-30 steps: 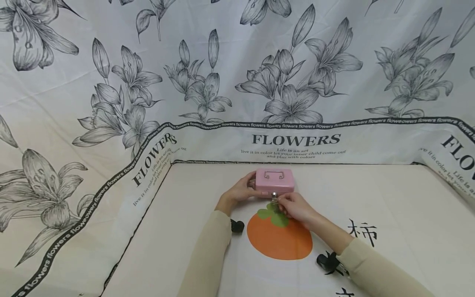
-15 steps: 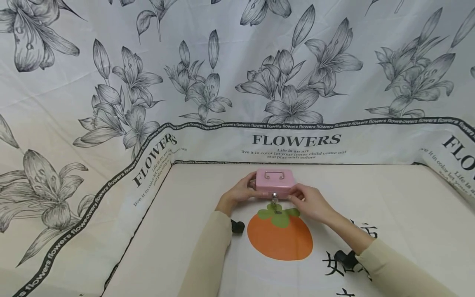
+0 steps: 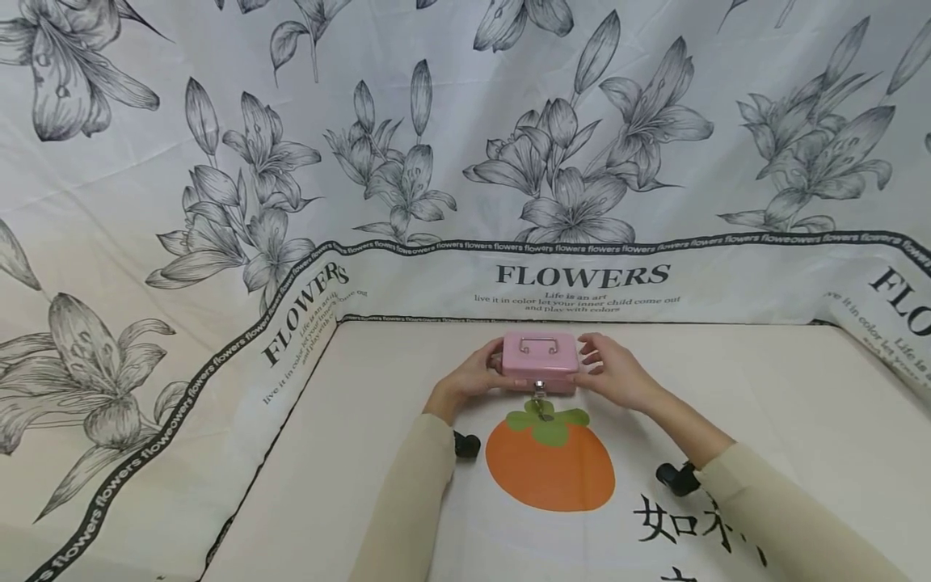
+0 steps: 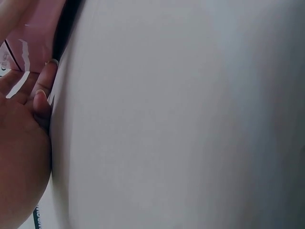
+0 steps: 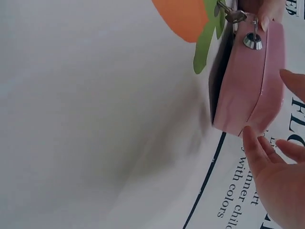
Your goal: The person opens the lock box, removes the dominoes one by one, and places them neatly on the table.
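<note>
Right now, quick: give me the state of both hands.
Left hand: closed, holding the pink box by its left end.
Right hand: open, at the right end of the pink box.

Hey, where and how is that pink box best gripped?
Probably by its two short ends, a hand from each side: the pink box sits lid up, and its ends rise as walls. The left hand holds the left end, so bring the right hand in from the right. Avoid the front, where keys hang at the lock.
</note>
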{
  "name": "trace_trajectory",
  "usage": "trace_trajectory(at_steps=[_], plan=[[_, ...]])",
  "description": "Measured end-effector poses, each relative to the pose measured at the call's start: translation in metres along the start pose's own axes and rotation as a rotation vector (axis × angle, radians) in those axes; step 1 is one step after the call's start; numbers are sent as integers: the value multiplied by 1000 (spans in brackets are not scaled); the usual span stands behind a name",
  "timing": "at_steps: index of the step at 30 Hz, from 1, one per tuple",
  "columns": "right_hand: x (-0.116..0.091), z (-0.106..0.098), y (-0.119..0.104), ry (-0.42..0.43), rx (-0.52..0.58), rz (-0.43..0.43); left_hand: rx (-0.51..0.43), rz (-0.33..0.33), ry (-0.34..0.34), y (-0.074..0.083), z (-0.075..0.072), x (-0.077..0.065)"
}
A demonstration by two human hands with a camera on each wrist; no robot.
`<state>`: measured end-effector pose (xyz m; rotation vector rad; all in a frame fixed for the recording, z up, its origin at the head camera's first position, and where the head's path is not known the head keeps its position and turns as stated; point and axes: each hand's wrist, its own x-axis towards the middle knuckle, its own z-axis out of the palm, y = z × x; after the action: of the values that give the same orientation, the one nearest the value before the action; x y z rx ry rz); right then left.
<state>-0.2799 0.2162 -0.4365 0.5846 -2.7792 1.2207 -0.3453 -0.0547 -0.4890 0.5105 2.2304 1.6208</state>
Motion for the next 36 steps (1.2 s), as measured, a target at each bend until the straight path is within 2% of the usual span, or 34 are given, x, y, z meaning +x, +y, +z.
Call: trace_trajectory(at_steps=[3,8,12,17,24,29,36], plan=[[5,-1,5,-51,33,36,-16,3,-10,-1,0,2],[14,-6,13,-154,156,128,-16,18,-23,0,-1,4],[19,-6,17,-207,215,142,-13,30,-26,2,-1,3],[21,-3,21,-233,251,126,-15,25,-27,1,1,2],[22,0,26,-241,228,132,-3,48,-27,0,2,2],[24,0,25,-232,201,99,44,31,-13,1,0,3],[26,2,28,-235,151,116,25,20,-27,-2,0,2]])
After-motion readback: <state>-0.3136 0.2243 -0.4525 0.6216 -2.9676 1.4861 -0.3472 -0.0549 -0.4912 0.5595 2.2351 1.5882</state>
